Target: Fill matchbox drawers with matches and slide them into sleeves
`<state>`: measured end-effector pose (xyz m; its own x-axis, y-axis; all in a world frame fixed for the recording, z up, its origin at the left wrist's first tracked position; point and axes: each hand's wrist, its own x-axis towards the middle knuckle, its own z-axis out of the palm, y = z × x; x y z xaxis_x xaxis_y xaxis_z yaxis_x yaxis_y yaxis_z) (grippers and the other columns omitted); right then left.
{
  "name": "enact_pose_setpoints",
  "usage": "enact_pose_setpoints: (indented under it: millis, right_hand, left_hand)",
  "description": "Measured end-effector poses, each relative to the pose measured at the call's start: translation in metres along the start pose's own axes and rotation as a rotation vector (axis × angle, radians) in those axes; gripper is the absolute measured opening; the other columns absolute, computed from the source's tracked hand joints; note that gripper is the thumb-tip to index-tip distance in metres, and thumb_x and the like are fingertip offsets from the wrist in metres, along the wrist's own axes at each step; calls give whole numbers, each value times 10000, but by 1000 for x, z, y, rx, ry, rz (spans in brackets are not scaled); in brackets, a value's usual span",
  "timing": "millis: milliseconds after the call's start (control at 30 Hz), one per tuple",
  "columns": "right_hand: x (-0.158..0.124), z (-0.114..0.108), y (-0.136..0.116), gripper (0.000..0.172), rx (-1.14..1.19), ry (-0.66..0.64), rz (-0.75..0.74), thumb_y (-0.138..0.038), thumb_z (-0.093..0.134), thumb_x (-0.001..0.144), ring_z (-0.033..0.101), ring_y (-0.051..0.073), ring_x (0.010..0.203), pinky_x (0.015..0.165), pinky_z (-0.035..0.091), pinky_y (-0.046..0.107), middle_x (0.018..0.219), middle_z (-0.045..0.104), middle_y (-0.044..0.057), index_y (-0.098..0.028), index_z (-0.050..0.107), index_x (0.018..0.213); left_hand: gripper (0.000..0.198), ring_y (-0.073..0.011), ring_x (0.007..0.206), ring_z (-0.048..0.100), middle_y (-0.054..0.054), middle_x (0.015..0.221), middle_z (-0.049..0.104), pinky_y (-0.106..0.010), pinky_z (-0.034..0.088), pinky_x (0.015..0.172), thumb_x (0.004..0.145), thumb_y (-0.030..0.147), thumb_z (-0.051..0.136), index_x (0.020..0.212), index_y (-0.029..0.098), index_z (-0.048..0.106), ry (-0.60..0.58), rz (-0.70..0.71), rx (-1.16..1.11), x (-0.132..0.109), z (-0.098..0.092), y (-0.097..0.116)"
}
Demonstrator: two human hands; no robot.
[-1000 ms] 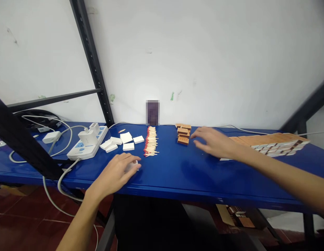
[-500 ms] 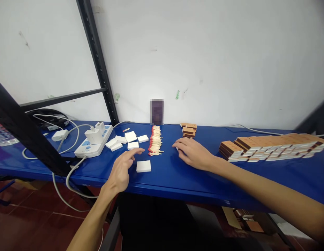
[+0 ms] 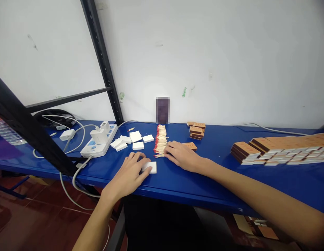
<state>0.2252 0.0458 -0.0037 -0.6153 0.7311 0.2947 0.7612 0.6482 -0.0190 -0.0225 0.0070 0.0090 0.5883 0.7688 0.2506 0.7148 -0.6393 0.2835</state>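
My left hand (image 3: 130, 172) rests on the blue shelf with thumb and fingers closed about a small white matchbox tray (image 3: 152, 167). My right hand (image 3: 184, 156) has its fingertips pinched at the near right side of a long row of red-tipped matches (image 3: 162, 137); the fingers partly cover the match ends. Just behind that hand lies an orange-brown matchbox (image 3: 190, 146). More white trays (image 3: 138, 145) lie loosely to the left of the matches. A small pile of matchboxes (image 3: 196, 130) sits further back.
A long stack of matchboxes (image 3: 289, 148) stands on the right. On the left are a power strip (image 3: 99, 148) with chargers, white cables and a black rack post (image 3: 103, 62). A pixelated dark rectangle (image 3: 163, 110) is against the wall. One loose match (image 3: 131, 129) lies behind the trays.
My left hand has come down onto the near white tray and closed on it. My right hand has moved left to the matches, and a matchbox now shows behind it. The view has shifted slightly.
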Motion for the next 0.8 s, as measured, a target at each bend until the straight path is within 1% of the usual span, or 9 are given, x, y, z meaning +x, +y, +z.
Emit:
enact_pose_setpoints:
  millis: [133, 300, 433, 500, 567, 600, 667, 733, 800]
  right_hand:
    - [2, -1, -2, 186, -35, 5, 7, -228, 421, 982, 503, 200, 823, 735, 376, 339, 983, 596, 87, -167, 583, 914]
    - [-1, -6, -6, 186, 26, 70, 9, -229, 397, 986, 493, 191, 806, 734, 351, 332, 929, 600, 67, -176, 545, 888]
    - [-10, -13, -9, 136, 166, 136, -3, -216, 420, 963, 493, 170, 788, 735, 353, 311, 873, 585, 40, -185, 522, 879]
    - [-15, -18, -10, 104, 246, 128, -20, -198, 445, 937, 494, 153, 752, 709, 354, 290, 841, 575, 26, -187, 518, 864]
    - [-19, -22, -11, 80, 307, 108, -33, -180, 473, 904, 487, 138, 710, 671, 347, 270, 804, 562, 13, -188, 518, 838]
    - [-20, -23, -11, 76, 326, 99, -38, -172, 484, 887, 479, 132, 693, 654, 341, 263, 785, 554, 7, -187, 519, 822]
    - [-22, -25, -13, 81, 347, 86, -49, -153, 504, 853, 459, 125, 670, 633, 329, 255, 744, 536, -5, -187, 517, 780]
    - [-24, -25, -17, 91, 359, 66, -65, -131, 524, 812, 439, 120, 651, 628, 322, 254, 700, 512, -17, -186, 514, 741]
    - [-26, -25, -23, 98, 385, 47, -98, -113, 542, 771, 421, 115, 634, 630, 322, 253, 671, 491, -27, -185, 512, 711]
  left_hand:
    - [230, -219, 1015, 523, -43, 1099, 625, -376, 420, 894, 976, 346, 469, 1133, 244, 601, -12, 159, -80, 6, -4, 5]
    - [173, -187, 1000, 568, -32, 1068, 656, -350, 404, 896, 939, 294, 566, 1089, 242, 634, 59, 366, -149, 12, 2, 3]
    - [232, -187, 998, 594, -49, 1101, 656, -351, 418, 879, 892, 270, 630, 1122, 239, 631, 166, 443, -159, 9, 10, 1]
    - [249, -194, 970, 605, -58, 1082, 658, -357, 430, 864, 854, 237, 647, 1102, 225, 630, 241, 463, -166, 6, 10, 2]
    - [320, -213, 968, 605, -70, 1086, 652, -371, 439, 864, 786, 214, 663, 1103, 208, 619, 275, 460, -176, 3, 8, 4]
    - [363, -226, 985, 600, -76, 1102, 645, -383, 438, 882, 750, 212, 668, 1109, 202, 614, 261, 442, -178, 2, 6, 5]
    - [422, -246, 1045, 578, -76, 1151, 624, -403, 422, 945, 707, 218, 677, 1123, 203, 610, 174, 374, -175, 0, 2, 7]
    - [452, -244, 1084, 559, -63, 1173, 614, -394, 411, 983, 712, 228, 680, 1157, 215, 601, 65, 306, -183, 0, -2, 8]
    - [439, -231, 1074, 554, -49, 1154, 620, -367, 424, 968, 731, 250, 686, 1161, 224, 598, -28, 272, -203, 1, -3, 8]
